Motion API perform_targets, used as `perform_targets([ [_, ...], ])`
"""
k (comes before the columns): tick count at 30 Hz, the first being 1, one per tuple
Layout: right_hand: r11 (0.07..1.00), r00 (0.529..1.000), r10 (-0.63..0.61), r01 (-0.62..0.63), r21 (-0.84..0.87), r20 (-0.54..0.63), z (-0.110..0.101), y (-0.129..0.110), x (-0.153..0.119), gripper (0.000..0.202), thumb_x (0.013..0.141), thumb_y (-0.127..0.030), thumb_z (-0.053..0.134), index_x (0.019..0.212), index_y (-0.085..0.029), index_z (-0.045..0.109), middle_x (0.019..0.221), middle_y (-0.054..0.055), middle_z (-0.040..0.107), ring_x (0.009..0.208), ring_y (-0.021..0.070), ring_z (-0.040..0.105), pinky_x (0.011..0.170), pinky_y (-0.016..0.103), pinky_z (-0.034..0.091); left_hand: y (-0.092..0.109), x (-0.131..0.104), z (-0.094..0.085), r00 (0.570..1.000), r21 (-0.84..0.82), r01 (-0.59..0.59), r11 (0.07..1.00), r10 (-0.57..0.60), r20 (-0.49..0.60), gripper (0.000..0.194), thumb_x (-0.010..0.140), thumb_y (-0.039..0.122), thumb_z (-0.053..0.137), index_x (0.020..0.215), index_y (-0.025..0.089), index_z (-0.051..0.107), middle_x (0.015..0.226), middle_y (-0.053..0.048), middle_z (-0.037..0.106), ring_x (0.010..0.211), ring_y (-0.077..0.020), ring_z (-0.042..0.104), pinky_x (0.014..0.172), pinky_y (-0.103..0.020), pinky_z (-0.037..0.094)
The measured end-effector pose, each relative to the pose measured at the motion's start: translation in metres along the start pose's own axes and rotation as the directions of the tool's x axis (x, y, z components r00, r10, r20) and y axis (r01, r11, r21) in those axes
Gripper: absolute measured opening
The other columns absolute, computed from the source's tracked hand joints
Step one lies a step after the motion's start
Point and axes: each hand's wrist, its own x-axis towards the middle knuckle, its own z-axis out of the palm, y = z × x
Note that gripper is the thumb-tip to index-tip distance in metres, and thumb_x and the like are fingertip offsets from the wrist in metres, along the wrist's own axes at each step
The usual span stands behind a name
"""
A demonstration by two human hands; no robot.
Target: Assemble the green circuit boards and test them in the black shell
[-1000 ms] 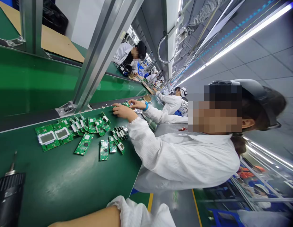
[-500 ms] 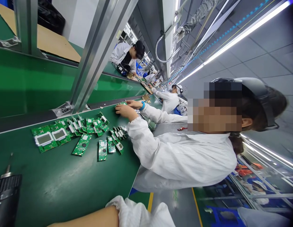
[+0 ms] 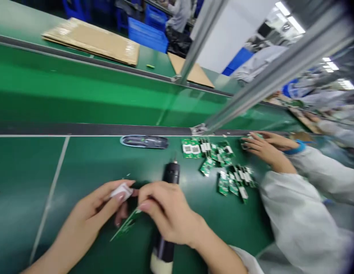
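Note:
My left hand (image 3: pixel 101 213) pinches a small white rectangular piece (image 3: pixel 121 190) between thumb and fingers; its exact kind is unclear. Close beside it, my right hand (image 3: pixel 169 211) grips a green circuit board (image 3: pixel 127 225) by its upper end, and the board slants down to the left. Both hands are over the green table, their fingertips nearly meeting. Under my right hand lies a black electric screwdriver (image 3: pixel 171 173), its bit pointing away from me and its middle covered by the hand. A long dark casing with a pale rim (image 3: pixel 144 142) rests near the table's back edge.
To the right lie several circuit boards with white parts (image 3: pixel 223 182) and boards with displays (image 3: pixel 191 148). A co-worker's hands (image 3: pixel 264 148) handle boards beyond them. Metal posts (image 3: pixel 222 108) rise from the back rail. Flat cardboard (image 3: pixel 92 40) lies behind the green partition.
The view has swung left and down, away from the co-worker toward the table before me. Both my hands now show, with the white piece and a board; earlier only a forearm showed.

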Motion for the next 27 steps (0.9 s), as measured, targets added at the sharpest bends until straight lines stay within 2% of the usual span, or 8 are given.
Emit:
perform_targets([
  [4,1.000,0.999,-0.007,0.005,-0.026,-0.043,-0.008,0.001,-0.001,0.013,0.097,-0.019,0.041,0.086,-0.023,0.047,0.084,0.002,0.068,0.072,0.0152,0.054,0.069,0.029,0.045,0.009,0.001,0.003,1.000,-0.117,0.001,0.993,0.001,0.018,0.038,0.084,0.048,0.065,0.108,0.019,0.063,0.059,0.002,0.063,0.054,-0.0141,0.056,0.056,-0.026,0.048],
  [8,0.997,0.997,-0.049,0.045,-0.065,-0.054,-0.007,-0.002,-0.003,0.012,0.095,-0.015,0.042,0.089,-0.024,0.044,0.103,0.002,0.073,0.090,0.0192,0.057,0.081,0.036,0.046,0.010,0.003,0.005,0.997,-0.225,-0.001,0.974,0.018,0.075,0.033,0.089,0.045,0.060,0.107,0.018,0.057,0.062,0.002,0.065,0.054,-0.0129,0.056,0.057,-0.026,0.048],
  [12,0.987,0.997,-0.063,0.069,-0.144,0.044,-0.006,-0.001,-0.003,0.012,0.095,-0.015,0.043,0.091,-0.025,0.044,0.108,0.005,0.073,0.125,0.0256,0.050,0.099,0.045,0.039,0.007,0.002,0.003,0.996,-0.282,-0.015,0.959,0.039,0.080,0.030,0.090,0.042,0.059,0.108,0.017,0.055,0.061,0.003,0.064,0.054,-0.0126,0.057,0.057,-0.026,0.047],
  [17,0.966,0.990,-0.034,0.068,-0.249,0.140,-0.007,-0.002,-0.001,0.014,0.096,-0.011,0.044,0.095,-0.025,0.046,0.105,0.004,0.073,0.137,0.0248,0.043,0.106,0.047,0.029,0.004,0.003,0.002,0.997,-0.298,-0.028,0.954,0.049,0.064,0.030,0.091,0.041,0.059,0.108,0.017,0.055,0.062,0.003,0.064,0.055,-0.0133,0.058,0.057,-0.027,0.047],
  [20,0.979,0.993,-0.017,0.039,-0.200,0.114,-0.005,-0.005,-0.001,0.015,0.096,-0.011,0.044,0.097,-0.026,0.048,0.097,0.002,0.073,0.135,0.0226,0.044,0.107,0.045,0.030,0.006,0.004,0.002,0.996,-0.294,-0.032,0.955,0.056,0.072,0.030,0.090,0.040,0.060,0.108,0.017,0.056,0.064,0.002,0.065,0.056,-0.0132,0.059,0.059,-0.027,0.049],
  [23,0.996,0.996,0.084,-0.084,-0.006,-0.026,-0.002,-0.004,-0.001,0.012,0.098,-0.017,0.044,0.090,-0.024,0.049,0.105,0.004,0.071,0.126,0.0217,0.051,0.100,0.040,0.040,0.012,0.004,0.003,0.996,-0.291,-0.031,0.956,0.056,0.075,0.028,0.089,0.040,0.063,0.103,0.016,0.060,0.067,0.000,0.068,0.062,-0.0149,0.063,0.064,-0.028,0.051],
  [25,0.977,0.973,0.200,-0.189,0.104,-0.117,-0.001,-0.002,-0.001,0.015,0.099,-0.025,0.046,0.086,-0.023,0.053,0.101,0.005,0.069,0.105,0.0207,0.059,0.085,0.034,0.047,0.015,0.004,0.003,0.997,-0.310,-0.011,0.951,0.033,0.064,0.030,0.087,0.040,0.065,0.106,0.017,0.062,0.083,-0.004,0.074,0.071,-0.0168,0.066,0.071,-0.030,0.053],
  [27,0.938,0.929,0.330,-0.302,0.171,-0.167,-0.002,0.000,0.000,0.021,0.098,-0.034,0.050,0.082,-0.022,0.056,0.085,0.003,0.063,0.076,0.0160,0.058,0.065,0.028,0.044,0.015,0.003,0.002,0.997,-0.357,0.037,0.933,-0.013,0.071,0.036,0.086,0.040,0.067,0.116,0.019,0.063,0.108,-0.007,0.075,0.090,-0.0196,0.069,0.084,-0.032,0.054],
])
